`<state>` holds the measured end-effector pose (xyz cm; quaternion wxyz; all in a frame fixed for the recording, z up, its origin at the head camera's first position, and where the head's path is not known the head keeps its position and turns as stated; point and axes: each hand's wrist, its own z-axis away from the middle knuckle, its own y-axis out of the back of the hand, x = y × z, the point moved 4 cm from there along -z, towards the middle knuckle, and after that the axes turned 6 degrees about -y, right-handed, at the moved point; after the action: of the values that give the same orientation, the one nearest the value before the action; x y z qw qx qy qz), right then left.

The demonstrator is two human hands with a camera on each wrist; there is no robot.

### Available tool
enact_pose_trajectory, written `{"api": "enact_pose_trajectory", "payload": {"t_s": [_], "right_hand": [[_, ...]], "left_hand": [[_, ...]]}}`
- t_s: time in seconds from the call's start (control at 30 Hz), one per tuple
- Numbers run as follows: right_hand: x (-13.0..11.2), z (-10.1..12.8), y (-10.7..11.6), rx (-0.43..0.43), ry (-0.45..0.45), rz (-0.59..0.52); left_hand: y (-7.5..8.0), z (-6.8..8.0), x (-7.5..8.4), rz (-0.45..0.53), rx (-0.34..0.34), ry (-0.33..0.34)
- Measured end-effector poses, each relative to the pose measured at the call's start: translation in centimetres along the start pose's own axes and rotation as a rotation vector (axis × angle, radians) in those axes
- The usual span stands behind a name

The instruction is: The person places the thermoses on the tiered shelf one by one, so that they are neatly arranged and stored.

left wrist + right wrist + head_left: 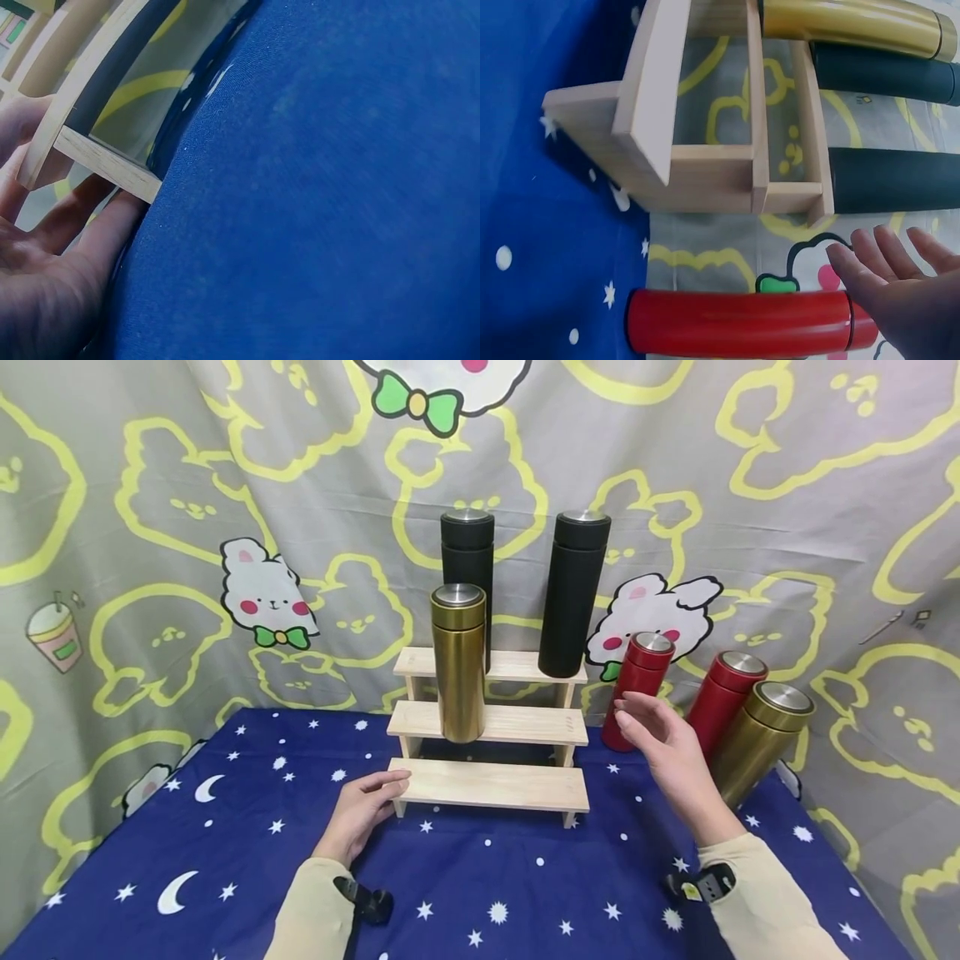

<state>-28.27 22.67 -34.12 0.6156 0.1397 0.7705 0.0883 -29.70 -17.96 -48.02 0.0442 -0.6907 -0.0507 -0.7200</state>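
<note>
The red bottle (pixel 645 677) stands on the blue cloth (pixel 495 868) just by the fingertips of the right hand (pixel 663 743); its lid is on, so any contents are hidden. It is a plain, glossy cylinder with a thin dark ring under the lid and a silver top. The right fingers are spread, only slightly bent, and hold nothing; whether they touch the bottle I cannot tell. The left hand (pixel 363 814) grips the left end of the wooden stand (pixel 491 783) at its lowest step, thumb on top, fingers beneath. Beyond the left fingers and to their right, a gold bottle (pixel 460 672) occupies the middle step, partly covering a black bottle (pixel 468 556) on the top one. Another black bottle (pixel 574 597) shares that step, beyond the right fingers and to their left. Right of those fingers stand a second red bottle (pixel 722 702) and, overlapping it, a second gold bottle (pixel 756 747), all lidded.
</note>
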Motion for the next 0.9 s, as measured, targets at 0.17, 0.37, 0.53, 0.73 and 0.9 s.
{"api": "enact_pose_trajectory", "payload": {"t_s": [0.17, 0.37, 0.53, 0.73, 0.9], "right_hand": [[0.6, 0.4, 0.6, 0.004, 0.005, 0.044], [1.2, 1.0, 1.5, 0.016, 0.018, 0.026], [1.9, 1.7, 2.8, 0.046, 0.004, -0.001], [2.8, 2.6, 4.4, 0.075, -0.006, -0.124], [3.4, 3.4, 5.6, 0.104, 0.006, -0.191]], "left_hand": [[-0.1, 0.0, -0.1, 0.002, 0.001, 0.006], [0.3, 0.1, -0.2, -0.007, -0.004, 0.006], [0.3, -0.1, -0.2, -0.038, -0.019, 0.006], [0.2, -0.3, 0.0, -0.029, -0.020, 0.003], [0.0, -0.4, 0.0, -0.018, -0.017, 0.008]]}}
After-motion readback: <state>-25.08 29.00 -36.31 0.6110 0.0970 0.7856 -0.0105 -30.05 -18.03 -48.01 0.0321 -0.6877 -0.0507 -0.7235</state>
